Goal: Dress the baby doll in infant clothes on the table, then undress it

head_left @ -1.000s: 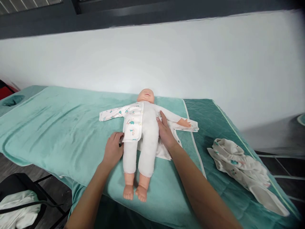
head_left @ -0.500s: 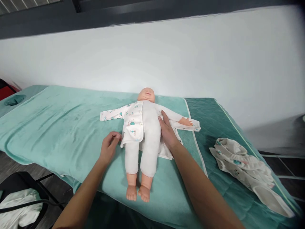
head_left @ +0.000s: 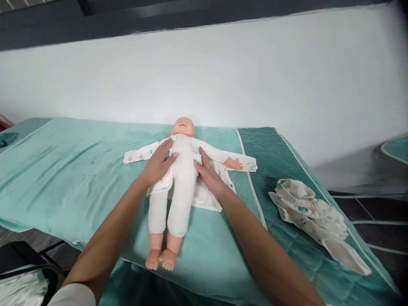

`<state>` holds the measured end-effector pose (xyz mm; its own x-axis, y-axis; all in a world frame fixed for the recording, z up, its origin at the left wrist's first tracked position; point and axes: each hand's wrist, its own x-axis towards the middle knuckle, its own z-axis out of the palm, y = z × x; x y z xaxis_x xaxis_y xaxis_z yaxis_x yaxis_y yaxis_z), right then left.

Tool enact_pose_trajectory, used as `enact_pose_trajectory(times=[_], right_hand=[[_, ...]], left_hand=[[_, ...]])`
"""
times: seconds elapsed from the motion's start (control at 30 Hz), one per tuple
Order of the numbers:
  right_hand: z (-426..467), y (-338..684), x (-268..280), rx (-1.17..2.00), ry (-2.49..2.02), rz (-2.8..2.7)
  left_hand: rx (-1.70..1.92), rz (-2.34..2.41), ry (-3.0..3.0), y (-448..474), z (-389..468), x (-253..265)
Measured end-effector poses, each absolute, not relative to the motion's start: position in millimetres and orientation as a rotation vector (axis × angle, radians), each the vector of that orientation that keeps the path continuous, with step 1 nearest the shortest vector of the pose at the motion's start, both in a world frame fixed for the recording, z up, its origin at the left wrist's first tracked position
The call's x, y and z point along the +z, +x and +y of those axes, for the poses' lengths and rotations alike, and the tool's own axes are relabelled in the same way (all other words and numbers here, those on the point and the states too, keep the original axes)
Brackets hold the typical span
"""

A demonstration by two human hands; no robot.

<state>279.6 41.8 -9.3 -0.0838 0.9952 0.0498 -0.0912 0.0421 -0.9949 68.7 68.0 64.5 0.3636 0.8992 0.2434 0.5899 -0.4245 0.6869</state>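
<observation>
Nearest, a white sleeve shows at the left elbow, and beside it at the lower left a black chair carries a crumpled pale cloth. The baby doll lies on its back on the bed, its bare feet at the near edge and its head by the wall, probably so that its front faces the person squarely.

The left hand rests flat over the front panel of the printed baby jacket, thumb apart from the fingers, seemingly to smooth or settle it. The right hand is spread against the doll's other flank, pinching nothing that shows, presumably to steady the body. One half of the jacket covers the doll's chest on the left; the other lies flat beneath its side, the doll's arm resting on top of that sleeve (whether the opposite arm fills its sleeve, I cannot tell).

Right of the doll, a bundled printed garment lies on the dark quilted pad, apparently put out of the way yet within reach. The smooth teal cover spreads leftward. Behind rises the pale wall, topped by a dark ledge.
</observation>
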Motion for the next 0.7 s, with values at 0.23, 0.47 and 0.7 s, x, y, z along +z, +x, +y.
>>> enact_pose_trajectory(times=[0.23,0.47,0.7], right_hand=[[43,280,-2,1.271,-1.035,-1.246],[46,286,-7,1.049,-1.053,-1.477],[30,302,11,1.119,-1.057,-1.559]], left_hand=[[0.636,1.286,2.527,138,94,104],[-0.231,0.973,2.956,246,96,103],[-0.384,1.046,2.971,258,124,93]])
